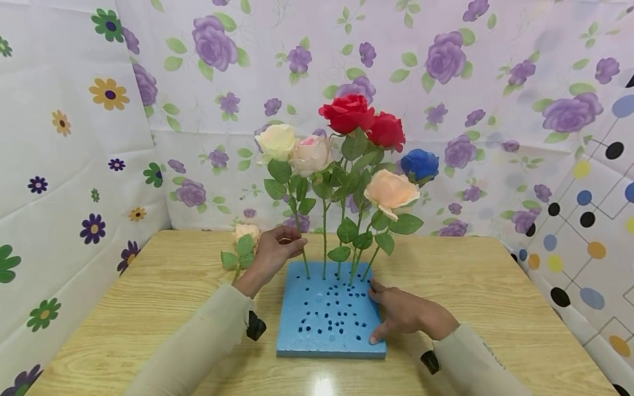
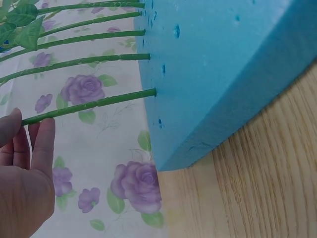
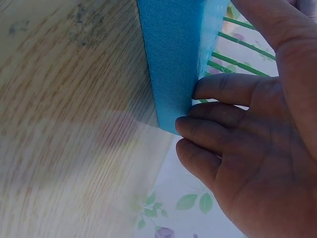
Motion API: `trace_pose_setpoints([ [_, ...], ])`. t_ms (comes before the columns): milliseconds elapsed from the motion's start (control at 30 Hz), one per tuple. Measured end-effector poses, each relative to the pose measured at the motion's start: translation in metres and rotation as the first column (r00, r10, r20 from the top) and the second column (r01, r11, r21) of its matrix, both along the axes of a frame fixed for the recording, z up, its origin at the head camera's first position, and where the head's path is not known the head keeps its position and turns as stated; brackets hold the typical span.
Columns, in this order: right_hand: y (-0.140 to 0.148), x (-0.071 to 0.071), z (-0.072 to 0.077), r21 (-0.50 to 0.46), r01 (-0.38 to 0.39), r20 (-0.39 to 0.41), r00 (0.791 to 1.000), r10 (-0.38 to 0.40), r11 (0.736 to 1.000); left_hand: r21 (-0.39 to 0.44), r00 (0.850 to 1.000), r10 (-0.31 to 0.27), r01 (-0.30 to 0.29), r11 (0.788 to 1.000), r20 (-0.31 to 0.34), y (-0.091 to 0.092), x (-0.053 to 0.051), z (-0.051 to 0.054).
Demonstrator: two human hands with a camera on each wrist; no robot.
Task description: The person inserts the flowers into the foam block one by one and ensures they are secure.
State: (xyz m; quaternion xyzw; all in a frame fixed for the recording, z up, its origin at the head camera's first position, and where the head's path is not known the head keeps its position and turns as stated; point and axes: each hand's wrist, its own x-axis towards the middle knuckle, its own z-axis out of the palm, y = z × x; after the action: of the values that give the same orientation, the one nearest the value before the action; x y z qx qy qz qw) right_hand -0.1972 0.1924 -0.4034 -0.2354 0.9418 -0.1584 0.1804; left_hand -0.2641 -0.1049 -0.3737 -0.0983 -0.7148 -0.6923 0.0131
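A blue foam block dotted with holes lies on the table, and several artificial roses stand in its back rows. My left hand pinches the green stem of the leftmost flower, the pale yellow rose, between thumb and fingers. That stem's lower end sits in the block. At the block's right side, my right hand rests with its fingers fairly straight against the edge and the thumb near the front corner. Beside the yellow rose are a pale pink rose, a red rose, a peach rose and a blue rose.
Another peach rose lies on the wooden table, left of the block and partly behind my left forearm. Flower-printed cloth hangs behind the table and along its sides.
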Motion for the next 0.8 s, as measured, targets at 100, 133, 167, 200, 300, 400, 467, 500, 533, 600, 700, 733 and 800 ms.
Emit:
trace_pose_setpoints([
  [100, 0.0001, 0.0001, -0.0003, -0.003, -0.003, -0.001, 1.0, 0.003, 1.0, -0.011, 1.0, 0.004, -0.004, 1.0, 0.003, 0.0004, 0.0001, -0.0004],
  [133, 0.0001, 0.0002, -0.0003, -0.002, -0.003, -0.002, 1.0, 0.003, 1.0, -0.014, 1.0, 0.005, -0.005, 1.0, 0.004, 0.0006, -0.0001, -0.0006],
  [167, 0.0001, 0.0001, -0.0003, -0.001, -0.004, -0.003, 1.0, 0.004, 1.0, -0.015, 1.0, 0.008, -0.008, 1.0, 0.007, 0.001, -0.0001, -0.0004],
  [200, 0.0002, -0.0001, -0.0005, -0.001, -0.005, -0.004, 1.0, 0.005, 1.0, -0.018, 1.0, 0.01, -0.01, 1.0, 0.008, 0.0013, -0.0003, -0.0007],
  [300, 0.0, 0.0, -0.0013, -0.002, -0.007, -0.008, 1.0, 0.007, 1.0, -0.019, 1.0, 0.018, -0.018, 1.0, 0.01, 0.0018, -0.0006, -0.0013],
  [400, 0.0005, -0.0002, -0.0022, -0.007, -0.01, -0.01, 1.0, 0.01, 1.0, -0.021, 1.0, 0.019, -0.019, 1.0, 0.009, 0.0022, -0.0008, -0.0024],
  [467, 0.0006, -0.0003, -0.0028, -0.007, -0.009, -0.012, 1.0, 0.009, 1.0, -0.023, 1.0, 0.019, -0.018, 1.0, 0.006, 0.0024, -0.0004, -0.0027],
  [500, 0.0006, -0.0002, -0.0029, -0.008, -0.008, -0.011, 1.0, 0.008, 1.0, -0.024, 1.0, 0.02, -0.019, 1.0, 0.005, 0.0025, -0.0001, -0.0029],
  [533, 0.0005, -0.0001, -0.0026, -0.01, -0.006, -0.011, 1.0, 0.006, 1.0, -0.028, 1.0, 0.021, -0.021, 0.999, 0.003, 0.0025, 0.0003, -0.0028],
  [600, 0.0005, -0.0001, -0.0029, -0.01, -0.001, -0.006, 1.0, 0.001, 1.0, -0.04, 1.0, 0.026, -0.026, 0.999, -0.006, 0.0028, 0.0007, -0.0029],
  [700, 0.0004, -0.0002, -0.0026, -0.007, 0.002, 0.001, 1.0, -0.002, 1.0, -0.056, 0.999, 0.033, -0.033, 0.998, -0.012, 0.0034, 0.0015, -0.0026],
  [733, 0.0004, -0.0002, -0.0023, -0.007, 0.0, 0.004, 1.0, 0.0, 1.0, -0.06, 0.999, 0.034, -0.035, 0.998, -0.012, 0.0037, 0.0017, -0.0025],
  [800, 0.0007, -0.0007, -0.0023, -0.004, 0.001, 0.007, 1.0, -0.001, 1.0, -0.055, 0.999, 0.034, -0.034, 0.998, -0.01, 0.0038, 0.0017, -0.0024],
])
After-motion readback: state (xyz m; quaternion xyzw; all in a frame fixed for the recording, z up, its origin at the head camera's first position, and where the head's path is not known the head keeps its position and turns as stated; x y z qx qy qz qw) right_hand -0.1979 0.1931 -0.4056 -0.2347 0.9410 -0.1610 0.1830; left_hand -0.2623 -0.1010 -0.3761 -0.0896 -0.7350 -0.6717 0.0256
